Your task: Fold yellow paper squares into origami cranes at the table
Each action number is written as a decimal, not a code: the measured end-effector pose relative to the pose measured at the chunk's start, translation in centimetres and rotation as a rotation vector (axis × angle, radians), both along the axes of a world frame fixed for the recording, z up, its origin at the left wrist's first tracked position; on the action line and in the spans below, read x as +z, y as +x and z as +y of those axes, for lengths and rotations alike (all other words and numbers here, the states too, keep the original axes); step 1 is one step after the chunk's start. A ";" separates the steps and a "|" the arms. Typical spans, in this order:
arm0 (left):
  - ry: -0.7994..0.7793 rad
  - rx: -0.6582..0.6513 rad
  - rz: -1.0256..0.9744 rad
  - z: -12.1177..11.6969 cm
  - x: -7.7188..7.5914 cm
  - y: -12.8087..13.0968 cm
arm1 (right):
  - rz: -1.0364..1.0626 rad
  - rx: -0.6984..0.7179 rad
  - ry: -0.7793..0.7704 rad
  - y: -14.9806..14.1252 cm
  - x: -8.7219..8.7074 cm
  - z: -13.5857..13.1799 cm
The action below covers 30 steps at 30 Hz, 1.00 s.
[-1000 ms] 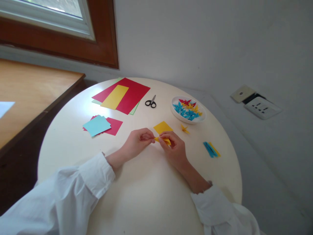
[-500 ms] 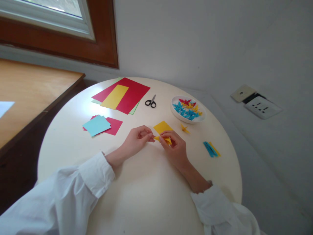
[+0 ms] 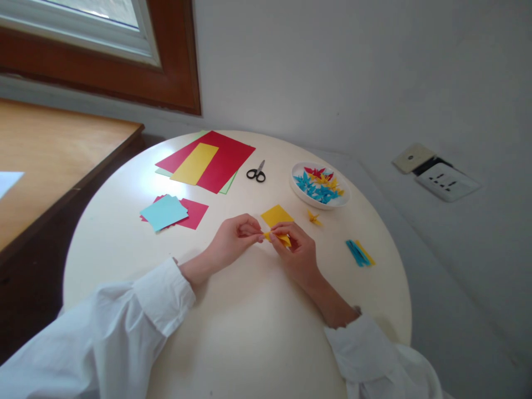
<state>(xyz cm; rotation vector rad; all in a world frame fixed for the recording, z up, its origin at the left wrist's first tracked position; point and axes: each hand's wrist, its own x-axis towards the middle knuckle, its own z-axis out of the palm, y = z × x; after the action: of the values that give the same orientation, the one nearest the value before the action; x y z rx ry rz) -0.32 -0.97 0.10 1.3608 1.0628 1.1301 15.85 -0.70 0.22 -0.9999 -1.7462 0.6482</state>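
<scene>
A small folded yellow paper piece (image 3: 279,238) is pinched between my two hands over the middle of the round cream table (image 3: 233,332). My left hand (image 3: 234,238) grips its left tip with closed fingers. My right hand (image 3: 296,250) is closed on its right part, fingers curled over it. Just behind the hands lies a flat yellow paper square (image 3: 276,215). A tiny yellow folded figure (image 3: 314,218) sits to the right of that square.
A white dish (image 3: 320,186) holds several blue, red and yellow folded figures. Black scissors (image 3: 256,173) lie behind. Red, yellow and green sheets (image 3: 208,162) are at the back, a light blue square on red paper (image 3: 165,212) at the left, blue and yellow strips (image 3: 359,252) at the right.
Both hands stay in place on the yellow piece; only the fingers shift slightly as they work the fold. Nothing else on the table has moved.
</scene>
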 end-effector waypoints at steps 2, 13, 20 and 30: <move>0.008 0.003 0.004 0.0 0.0 0.0 | 0.001 0.001 0.005 0.0 0.0 0.0; 0.043 0.021 0.018 -0.1 0.0 0.0 | 0.022 -0.017 0.034 -0.1 0.0 -0.1; 0.064 0.002 0.022 -0.2 0.3 0.0 | 0.014 -0.029 0.036 -0.1 0.0 0.0; 0.010 -0.049 0.007 -0.2 0.3 0.1 | 0.010 -0.004 0.015 -0.1 -0.2 0.0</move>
<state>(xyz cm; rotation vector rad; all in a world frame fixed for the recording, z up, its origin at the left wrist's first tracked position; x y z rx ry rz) -0.20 -1.15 0.41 1.3923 1.0244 1.0970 15.77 -0.68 0.01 -0.9882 -1.7381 0.6362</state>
